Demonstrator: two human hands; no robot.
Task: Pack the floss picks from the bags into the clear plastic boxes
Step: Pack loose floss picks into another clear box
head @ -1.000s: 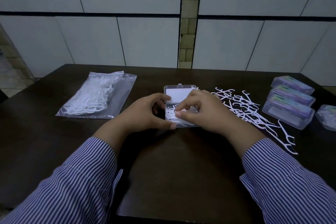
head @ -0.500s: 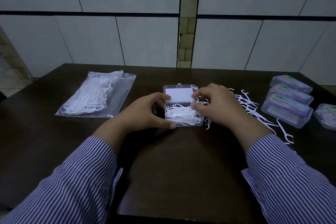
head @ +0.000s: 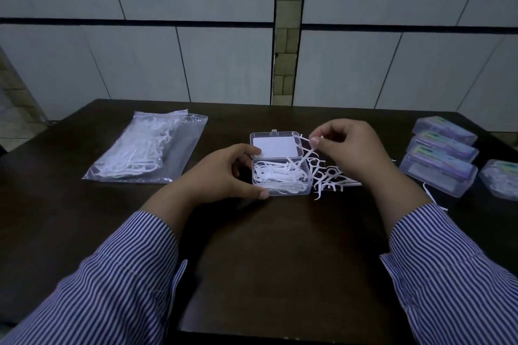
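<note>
An open clear plastic box [head: 281, 188] lies at the table's middle, its lid [head: 276, 145] folded back and several white floss picks inside. My left hand [head: 221, 173] grips the box's left side, thumb along the front edge. My right hand [head: 347, 148] hovers just right of the box and pinches one white floss pick [head: 305, 155], whose lower end points down over the box's right edge. A loose pile of floss picks [head: 329, 178] lies on the table under that hand. A clear bag [head: 148, 148] of floss picks lies flat at the left.
Three closed clear boxes [head: 440, 154] with purple-green labels are stacked in a row at the right, with a further one [head: 501, 182] at the far right edge. A tiled wall stands behind the dark table [head: 280, 260].
My right hand has left the box, moved right to the loose pile and risen with one floss pick pinched. My left hand has stayed on the box.
</note>
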